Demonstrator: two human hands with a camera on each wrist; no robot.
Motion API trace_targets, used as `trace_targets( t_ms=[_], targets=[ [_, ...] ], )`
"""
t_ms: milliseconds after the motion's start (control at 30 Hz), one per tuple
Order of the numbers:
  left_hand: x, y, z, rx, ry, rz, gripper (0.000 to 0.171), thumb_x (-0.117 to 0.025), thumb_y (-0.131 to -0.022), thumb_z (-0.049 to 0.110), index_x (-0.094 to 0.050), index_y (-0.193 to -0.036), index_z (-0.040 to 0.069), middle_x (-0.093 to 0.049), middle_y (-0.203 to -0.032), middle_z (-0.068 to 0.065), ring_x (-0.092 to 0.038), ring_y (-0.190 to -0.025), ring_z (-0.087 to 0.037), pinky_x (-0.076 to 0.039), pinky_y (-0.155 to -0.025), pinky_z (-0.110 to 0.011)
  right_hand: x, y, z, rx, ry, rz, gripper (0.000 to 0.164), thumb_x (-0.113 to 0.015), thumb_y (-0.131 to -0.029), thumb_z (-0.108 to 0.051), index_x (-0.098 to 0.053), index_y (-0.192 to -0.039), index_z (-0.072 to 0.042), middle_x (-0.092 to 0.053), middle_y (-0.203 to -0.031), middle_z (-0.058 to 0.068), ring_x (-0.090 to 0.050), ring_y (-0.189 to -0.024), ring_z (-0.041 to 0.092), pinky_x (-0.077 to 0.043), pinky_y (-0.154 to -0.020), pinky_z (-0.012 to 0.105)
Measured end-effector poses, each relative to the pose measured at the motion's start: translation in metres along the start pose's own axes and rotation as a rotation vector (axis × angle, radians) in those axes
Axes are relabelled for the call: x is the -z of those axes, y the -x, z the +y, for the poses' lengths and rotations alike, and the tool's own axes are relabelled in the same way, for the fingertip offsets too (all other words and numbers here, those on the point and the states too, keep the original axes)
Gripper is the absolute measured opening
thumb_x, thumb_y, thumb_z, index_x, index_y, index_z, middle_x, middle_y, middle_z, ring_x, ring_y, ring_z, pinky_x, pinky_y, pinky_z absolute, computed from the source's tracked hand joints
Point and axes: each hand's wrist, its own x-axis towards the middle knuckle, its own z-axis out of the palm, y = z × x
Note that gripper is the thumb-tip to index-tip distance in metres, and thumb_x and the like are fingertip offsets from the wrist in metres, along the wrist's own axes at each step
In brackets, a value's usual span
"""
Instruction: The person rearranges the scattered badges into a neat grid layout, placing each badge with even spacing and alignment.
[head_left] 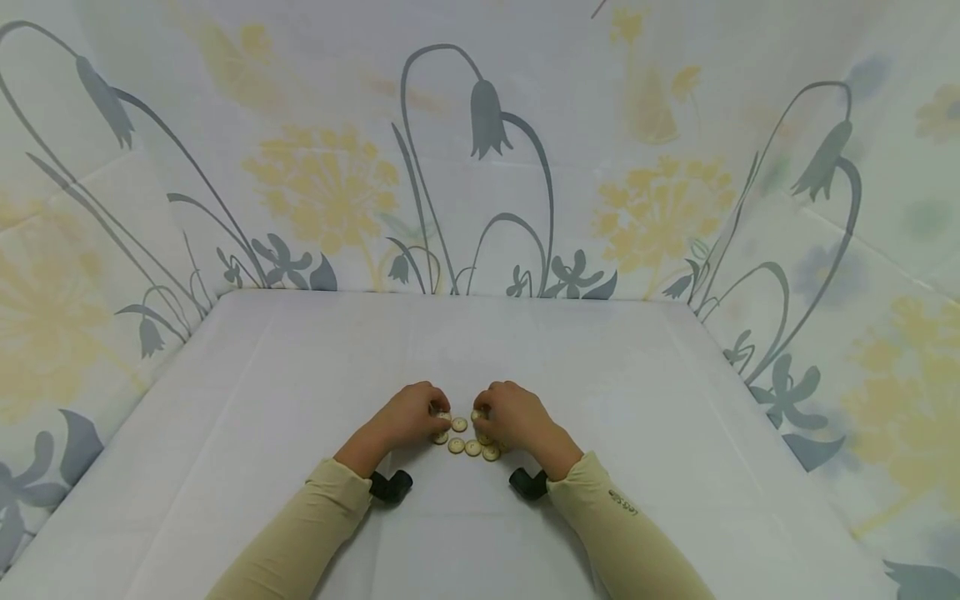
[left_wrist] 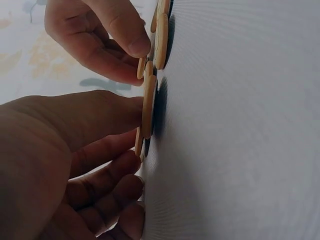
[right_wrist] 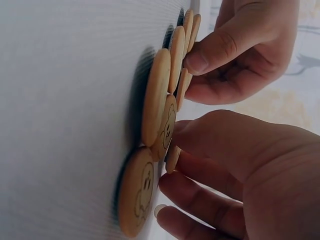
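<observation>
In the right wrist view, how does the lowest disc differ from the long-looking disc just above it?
The lowest disc shows a dark line drawing; on the upper disc none can be made out. The upper disc appears slightly narrower, mostly edge-on, while the lowest disc shows more of its face. Both are wood-coloured with rounded edges.

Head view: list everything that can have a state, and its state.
Wooden discs: close together, several lying flat
Left hand: fingers curled, touching a disc
Right hand: fingers curled, touching a disc
Left sleeve: down to the wrist
Right sleeve: down to the wrist
White cloth: spread out, faintly creased
Black wrist devices: on or off, cannot tell
</observation>
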Motion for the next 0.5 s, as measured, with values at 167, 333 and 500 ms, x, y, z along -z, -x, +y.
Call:
trace_targets(
  t_ms=[167,333,500],
  targets=[
    [-0.0010,-0.0012,-0.0017,0.021,0.009,-0.006,0.016,-0.074,-0.084,0.019,-0.070,-0.094,0.008,-0.062,-0.092,-0.003,-0.055,-0.082,-0.015,-0.048,-0.077,-0.033,0.0012,0.0002,0.0001,0.000,-0.006,0.002,0.025,-0.071,-0.087,-0.027,-0.073,-0.106,-0.011,-0.067,-0.098,0.002,-0.060,-0.093,0.020,-0.052,-0.078,0.038],
    [-0.0033,-0.0030,-0.0046,0.035,0.022,-0.018,0.014,-0.073,-0.085,0.019,-0.069,-0.095,0.010,-0.063,-0.092,-0.002,-0.056,-0.084,-0.014,-0.048,-0.079,-0.034,0.0015,0.0008,0.0007,-0.019,-0.002,-0.004,0.026,-0.070,-0.087,-0.028,-0.073,-0.107,-0.012,-0.067,-0.099,0.001,-0.060,-0.095,0.020,-0.051,-0.079,0.037],
    [-0.0054,-0.0041,-0.0068,0.039,0.029,-0.017,0.014,-0.072,-0.085,0.018,-0.069,-0.095,0.010,-0.064,-0.093,-0.002,-0.056,-0.085,-0.014,-0.049,-0.080,-0.034,0.0029,0.0017,0.0032,-0.040,-0.005,-0.006,0.026,-0.069,-0.088,-0.029,-0.073,-0.108,-0.013,-0.067,-0.100,0.001,-0.060,-0.096,0.019,-0.051,-0.081,0.037]
  ],
)
